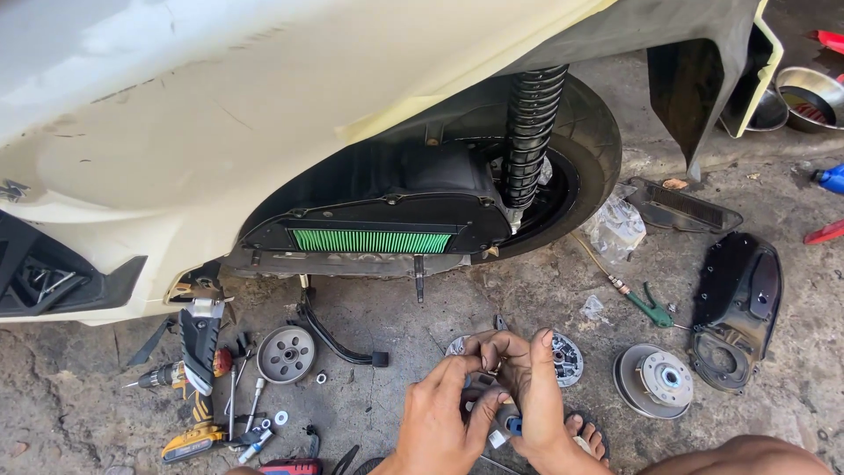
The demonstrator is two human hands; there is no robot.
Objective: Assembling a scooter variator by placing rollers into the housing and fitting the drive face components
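both hands meet low in the middle of the view, above the grey concrete floor (396,325). the left hand (437,420) curls its fingers and thumb around a small dark rounded part with a blue end (505,420), and the right hand (526,387) closes over the same part from above, its fingertips pinching at the top of it. the part sits between the two palms, just above a bare foot in a sandal (587,434), and most of it is hidden, so its exact shape cannot be told.

behind the hands stands a cream-white scooter (176,132) with its side cover off, showing a black air box holding a green pleated filter (370,240), a black coil shock spring (530,123) and the black rear tyre (591,132).

on the floor to the right lie a round grey metal clutch drum (653,380), a black plastic engine side cover (737,308), a flat black grille panel (686,207), a crumpled clear plastic bag (615,227) whose contents cannot be made out, and a green-handled air nozzle on a hose (649,306). just behind the hands rests a silver finned pulley disc (568,359), partly covered.

to the left lie a grey round pulley face (286,354), a yellow and black cordless drill (199,387) and loose screwdrivers and sockets (251,413).

at the top right corner sit two steel bowls (804,92); the nearer one holds something red, too small to tell.
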